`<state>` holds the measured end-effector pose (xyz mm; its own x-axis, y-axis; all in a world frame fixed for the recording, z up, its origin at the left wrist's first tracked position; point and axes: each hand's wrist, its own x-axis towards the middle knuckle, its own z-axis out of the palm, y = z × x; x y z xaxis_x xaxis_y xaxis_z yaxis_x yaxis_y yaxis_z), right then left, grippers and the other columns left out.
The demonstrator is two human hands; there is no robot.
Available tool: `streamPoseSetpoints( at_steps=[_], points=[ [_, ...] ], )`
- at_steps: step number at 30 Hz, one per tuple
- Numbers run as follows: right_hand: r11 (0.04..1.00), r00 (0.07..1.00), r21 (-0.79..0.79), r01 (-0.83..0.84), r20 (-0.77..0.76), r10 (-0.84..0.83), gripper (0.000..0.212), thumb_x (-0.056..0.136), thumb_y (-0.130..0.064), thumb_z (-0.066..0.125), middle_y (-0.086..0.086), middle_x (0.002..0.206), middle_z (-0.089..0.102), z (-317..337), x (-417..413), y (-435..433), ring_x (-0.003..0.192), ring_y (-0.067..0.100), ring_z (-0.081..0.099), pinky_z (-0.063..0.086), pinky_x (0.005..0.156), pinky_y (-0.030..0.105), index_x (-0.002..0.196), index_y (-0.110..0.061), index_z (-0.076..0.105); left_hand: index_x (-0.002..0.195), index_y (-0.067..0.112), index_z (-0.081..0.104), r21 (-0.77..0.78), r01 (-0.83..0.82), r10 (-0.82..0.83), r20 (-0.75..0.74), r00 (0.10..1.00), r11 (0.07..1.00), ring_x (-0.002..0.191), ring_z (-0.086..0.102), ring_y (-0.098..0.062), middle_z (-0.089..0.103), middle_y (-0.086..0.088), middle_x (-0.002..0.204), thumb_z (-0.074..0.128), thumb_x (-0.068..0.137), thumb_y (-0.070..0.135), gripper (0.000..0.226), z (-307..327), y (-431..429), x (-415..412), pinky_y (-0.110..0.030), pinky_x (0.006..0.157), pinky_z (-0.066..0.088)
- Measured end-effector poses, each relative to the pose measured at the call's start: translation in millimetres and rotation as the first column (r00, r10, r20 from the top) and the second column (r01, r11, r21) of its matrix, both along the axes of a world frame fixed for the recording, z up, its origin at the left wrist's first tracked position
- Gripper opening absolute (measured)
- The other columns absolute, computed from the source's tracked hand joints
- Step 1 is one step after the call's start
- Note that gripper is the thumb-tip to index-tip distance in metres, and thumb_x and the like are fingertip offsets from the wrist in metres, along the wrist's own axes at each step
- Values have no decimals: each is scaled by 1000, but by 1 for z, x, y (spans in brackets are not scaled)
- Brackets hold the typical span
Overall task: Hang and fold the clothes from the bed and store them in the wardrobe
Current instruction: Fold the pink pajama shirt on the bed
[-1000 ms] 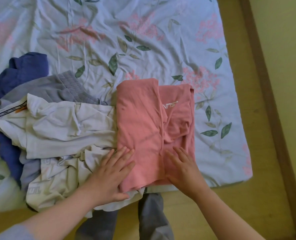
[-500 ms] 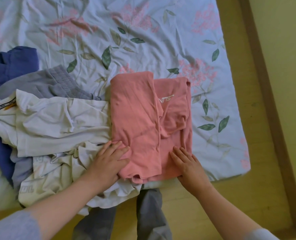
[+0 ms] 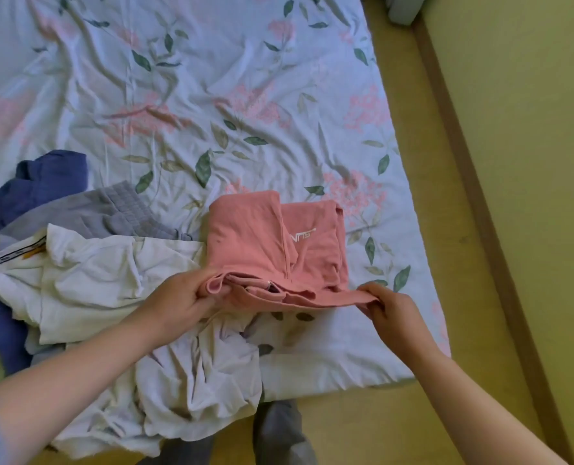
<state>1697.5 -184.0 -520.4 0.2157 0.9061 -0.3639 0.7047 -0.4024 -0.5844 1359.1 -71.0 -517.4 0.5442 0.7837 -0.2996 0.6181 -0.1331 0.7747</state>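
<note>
Fingers of left hand and right hand, partly hidden, pinch pink shirt.

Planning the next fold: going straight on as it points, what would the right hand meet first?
The right hand points up-left across the pink shirt whose hem it pinches, so it would likely meet that shirt's folded body first; depth is unclear.

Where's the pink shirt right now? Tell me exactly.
In the head view, the pink shirt lies folded on the floral sheet, right of the white garment, its near edge gripped by the left hand and right hand.
</note>
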Motion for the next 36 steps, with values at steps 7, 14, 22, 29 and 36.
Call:
streamPoseSetpoints(
  at_steps=[7, 14, 22, 29, 36],
  points=[
    [1000, 999, 21, -7, 35, 6, 33, 88, -9, 55, -10, 51, 56, 7, 21, 125, 57, 10, 52, 39, 54, 27, 60, -27, 54, 109, 21, 67, -29, -387, 387, 0, 922, 922, 93, 59, -9, 66, 8, 99, 53, 96, 39, 26, -12, 92, 22, -13, 74, 42],
    [994, 983, -69, -83, 160, 93, 39, 88, -29, 69, -6, 60, 48, -69, 25, 207, 70, 25, 49, 39, 62, 36, 55, -28, 47, 107, 2, 68, -134, -546, 528, -150, 836, 827, 103, 60, -30, 67, -13, 104, 49, 99, 35, 38, -114, 151, 33, -28, 79, 37],
    [990, 948, 31, 135, 286, -138, 29, 89, -40, 64, 8, 100, 68, -116, 15, 180, 97, 34, 61, 41, 68, 35, 105, -16, 59, 81, 18, 55, -92, -705, 693, -137, 708, 703, 70, 51, -10, 57, 8, 76, 49, 91, 61, 44, -127, 140, 36, -23, 59, 33],
    [708, 728, -222, 670, 10, -685, 58, 91, -60, 51, 12, 106, 65, -113, -11, 130, 98, 31, 59, 41, 79, 36, 114, -7, 55, 108, 19, 61, -385, -656, 640, -188, 745, 649, 91, 63, -9, 67, 7, 103, 71, 45, 84, 91, -100, 88, 23, -28, 76, 51],
    [674, 670, -4, 739, -106, -735, 40, 94, -45, 58, -2, 63, 55, -109, -42, 89, 59, 13, 48, 34, 54, 27, 65, -17, 52, 126, 25, 59, -494, -664, 682, -179, 709, 561, 105, 61, -21, 66, 3, 114, 64, 58, 83, 89, -111, 96, 40, -33, 90, 45]
  ],
)
